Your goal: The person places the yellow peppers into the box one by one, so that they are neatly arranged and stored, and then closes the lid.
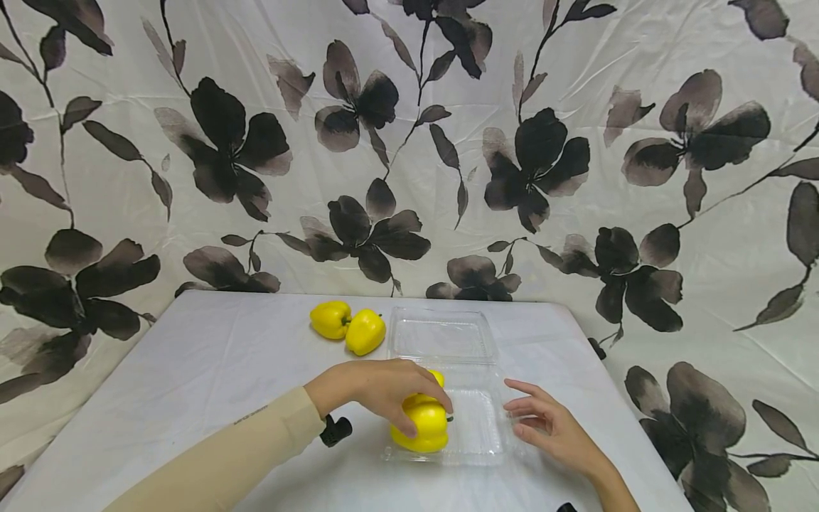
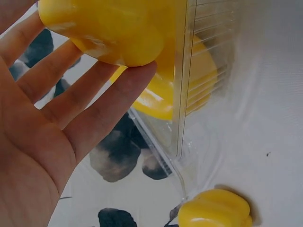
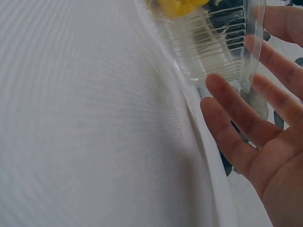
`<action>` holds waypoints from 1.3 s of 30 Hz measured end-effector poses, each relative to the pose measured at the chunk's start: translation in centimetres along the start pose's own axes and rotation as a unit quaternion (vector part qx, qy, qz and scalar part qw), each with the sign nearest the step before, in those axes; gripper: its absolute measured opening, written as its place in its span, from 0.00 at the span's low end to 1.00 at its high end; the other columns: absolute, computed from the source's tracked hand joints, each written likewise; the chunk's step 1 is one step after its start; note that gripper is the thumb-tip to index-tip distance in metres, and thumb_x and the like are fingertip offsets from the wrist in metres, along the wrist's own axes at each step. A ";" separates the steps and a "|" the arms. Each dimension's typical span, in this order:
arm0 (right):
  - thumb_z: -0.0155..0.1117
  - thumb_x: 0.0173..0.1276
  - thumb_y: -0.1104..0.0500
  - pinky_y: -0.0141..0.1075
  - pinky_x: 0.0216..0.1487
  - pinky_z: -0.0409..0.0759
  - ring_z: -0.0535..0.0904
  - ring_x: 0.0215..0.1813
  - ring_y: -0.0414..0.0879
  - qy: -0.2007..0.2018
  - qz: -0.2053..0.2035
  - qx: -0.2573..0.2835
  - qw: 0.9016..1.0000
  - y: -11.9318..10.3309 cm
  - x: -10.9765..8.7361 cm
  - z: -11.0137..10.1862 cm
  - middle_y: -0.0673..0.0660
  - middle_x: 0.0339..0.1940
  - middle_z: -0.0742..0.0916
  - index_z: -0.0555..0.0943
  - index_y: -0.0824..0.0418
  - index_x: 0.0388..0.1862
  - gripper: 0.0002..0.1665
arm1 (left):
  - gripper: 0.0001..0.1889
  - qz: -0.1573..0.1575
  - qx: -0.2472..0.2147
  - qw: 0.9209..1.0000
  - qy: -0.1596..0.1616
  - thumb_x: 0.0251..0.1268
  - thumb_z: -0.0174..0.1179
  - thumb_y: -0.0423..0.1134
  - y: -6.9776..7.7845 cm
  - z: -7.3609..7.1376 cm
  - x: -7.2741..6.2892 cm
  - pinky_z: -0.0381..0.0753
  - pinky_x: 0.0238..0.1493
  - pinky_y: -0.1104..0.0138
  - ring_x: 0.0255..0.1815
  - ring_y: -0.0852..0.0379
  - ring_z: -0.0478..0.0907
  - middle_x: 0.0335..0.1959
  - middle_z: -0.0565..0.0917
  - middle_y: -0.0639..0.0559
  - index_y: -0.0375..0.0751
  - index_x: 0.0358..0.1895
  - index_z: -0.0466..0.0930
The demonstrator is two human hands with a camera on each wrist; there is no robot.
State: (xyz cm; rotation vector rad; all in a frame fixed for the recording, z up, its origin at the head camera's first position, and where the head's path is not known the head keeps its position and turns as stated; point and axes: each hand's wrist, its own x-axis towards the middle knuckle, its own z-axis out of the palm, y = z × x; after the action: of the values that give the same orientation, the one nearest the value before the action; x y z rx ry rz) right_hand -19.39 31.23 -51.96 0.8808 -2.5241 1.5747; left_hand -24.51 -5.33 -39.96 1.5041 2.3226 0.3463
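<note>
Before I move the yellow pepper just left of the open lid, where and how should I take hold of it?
Probably by the plump middle of that pepper, from above and the near side. Its body is rounded and its near side looks free, while another pepper crowds its left and the lid lies close on its right.

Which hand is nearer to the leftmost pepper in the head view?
Left. The left hand holds another pepper, nearer the camera and right of the leftmost pepper; the right hand is farther right, by the container.
</note>
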 end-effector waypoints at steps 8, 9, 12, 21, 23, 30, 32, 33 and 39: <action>0.68 0.74 0.68 0.36 0.59 0.86 0.86 0.60 0.55 -0.001 0.003 -0.002 1.000 0.1 0.0 0.0 0.67 0.79 0.71 0.85 0.66 0.59 0.16 | 0.29 0.014 0.012 1.000 -0.006 0.66 0.76 0.44 0.0 0.0 0.2 0.71 0.71 0.60 0.63 0.67 0.77 0.64 0.82 0.70 0.65 0.69 0.80; 0.68 0.74 0.68 0.36 0.59 0.86 0.86 0.60 0.54 -0.001 0.003 -0.002 1.000 0.1 0.0 0.0 0.66 0.79 0.72 0.85 0.66 0.59 0.16 | 0.29 0.015 0.011 1.000 -0.007 0.66 0.76 0.44 0.0 0.0 0.2 0.71 0.71 0.60 0.62 0.67 0.77 0.64 0.82 0.69 0.65 0.69 0.80; 0.68 0.74 0.68 0.36 0.58 0.86 0.86 0.60 0.55 -0.002 0.001 -0.001 1.000 0.2 0.0 -0.1 0.68 0.79 0.71 0.85 0.66 0.59 0.16 | 0.29 0.012 0.008 1.000 -0.007 0.65 0.76 0.44 -0.1 0.0 0.2 0.72 0.72 0.60 0.63 0.67 0.77 0.64 0.82 0.69 0.65 0.69 0.80; 0.68 0.74 0.70 0.36 0.58 0.86 0.86 0.60 0.56 -0.003 -0.009 0.005 1.000 0.1 -0.1 0.0 0.68 0.79 0.72 0.84 0.67 0.59 0.17 | 0.30 0.002 0.003 1.000 -0.006 0.65 0.77 0.45 -0.1 0.2 0.3 0.72 0.73 0.58 0.66 0.64 0.76 0.66 0.82 0.69 0.65 0.70 0.80; 0.68 0.74 0.70 0.36 0.58 0.86 0.86 0.60 0.56 -0.003 -0.010 0.007 1.000 0.1 -0.1 0.0 0.67 0.79 0.72 0.84 0.68 0.59 0.17 | 0.30 0.003 0.003 1.000 -0.004 0.65 0.77 0.46 -0.1 0.3 0.3 0.73 0.73 0.58 0.66 0.63 0.76 0.65 0.82 0.69 0.65 0.70 0.80; 0.68 0.74 0.69 0.37 0.59 0.86 0.86 0.60 0.56 -0.003 -0.003 0.004 1.000 0.1 -0.1 0.0 0.64 0.79 0.72 0.85 0.67 0.59 0.16 | 0.30 -0.006 -0.009 1.000 -0.004 0.65 0.77 0.47 -0.4 0.6 0.2 0.73 0.73 0.56 0.68 0.62 0.74 0.66 0.81 0.68 0.67 0.70 0.79; 0.68 0.74 0.68 0.38 0.59 0.86 0.86 0.60 0.55 -0.004 -0.001 0.004 1.000 0.1 -0.1 0.0 0.63 0.79 0.72 0.85 0.66 0.59 0.16 | 0.30 -0.008 -0.013 1.000 -0.002 0.64 0.77 0.47 -0.4 0.7 0.2 0.73 0.73 0.56 0.68 0.61 0.74 0.66 0.81 0.68 0.68 0.70 0.79; 0.69 0.74 0.68 0.39 0.59 0.87 0.86 0.60 0.55 -0.004 -0.001 0.004 1.000 0.1 -0.1 0.0 0.63 0.79 0.72 0.85 0.66 0.59 0.16 | 0.30 -0.007 -0.014 1.000 -0.001 0.64 0.77 0.47 -0.4 0.7 0.2 0.73 0.73 0.56 0.68 0.61 0.74 0.66 0.81 0.68 0.68 0.70 0.80; 0.68 0.74 0.70 0.40 0.58 0.87 0.86 0.60 0.54 -0.007 -0.014 0.008 1.000 -0.1 0.0 -0.1 0.67 0.79 0.72 0.84 0.68 0.59 0.17 | 0.30 0.003 -0.012 1.000 0.006 0.64 0.78 0.46 -0.3 1.0 0.1 0.73 0.74 0.58 0.70 0.61 0.74 0.66 0.81 0.68 0.65 0.69 0.80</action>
State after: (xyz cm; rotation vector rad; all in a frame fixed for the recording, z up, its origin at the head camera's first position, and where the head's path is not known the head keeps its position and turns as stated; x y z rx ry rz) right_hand -19.40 31.24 -51.82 0.9278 -2.5002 1.5878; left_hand -24.41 -5.38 -41.01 1.5016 2.3153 0.3839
